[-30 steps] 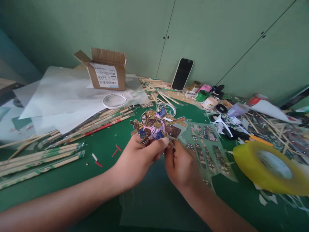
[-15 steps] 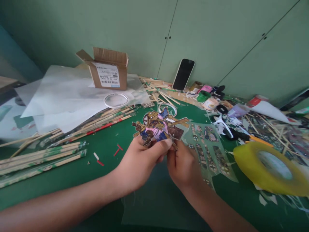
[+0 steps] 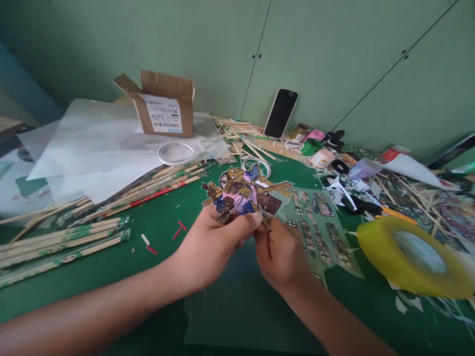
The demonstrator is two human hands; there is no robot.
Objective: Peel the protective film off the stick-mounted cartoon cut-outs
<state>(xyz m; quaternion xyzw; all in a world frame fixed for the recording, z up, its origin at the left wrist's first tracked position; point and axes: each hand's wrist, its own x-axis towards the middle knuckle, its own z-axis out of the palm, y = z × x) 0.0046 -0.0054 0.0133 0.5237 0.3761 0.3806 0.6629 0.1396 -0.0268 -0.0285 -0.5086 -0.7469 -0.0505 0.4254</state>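
Observation:
A printed paper cutout figure (image 3: 241, 190), gold, blue and pink with a pale outline, is held up above the green tabletop. My left hand (image 3: 218, 242) is closed on its lower left part, the thumb lying across the front. My right hand (image 3: 280, 249) pinches the cutout's lower right edge, and its fingertips are partly hidden. Both hands nearly touch beneath the figure. Right behind my right hand lies a clear sheet of printed cutouts (image 3: 322, 225). A ring-shaped roll (image 3: 256, 165) is partly hidden behind the figure.
At the left are wrapped wooden sticks (image 3: 67, 247) and translucent sheets (image 3: 89, 148) under an open cardboard box (image 3: 166, 113). A phone (image 3: 281, 113) leans on the back wall. A large yellow tape roll (image 3: 382, 252), orange-handled scissors (image 3: 399, 216) and paper scraps lie at the right.
The view has shifted very slightly. Both hands keep their hold on the cutout figure, with almost no movement.

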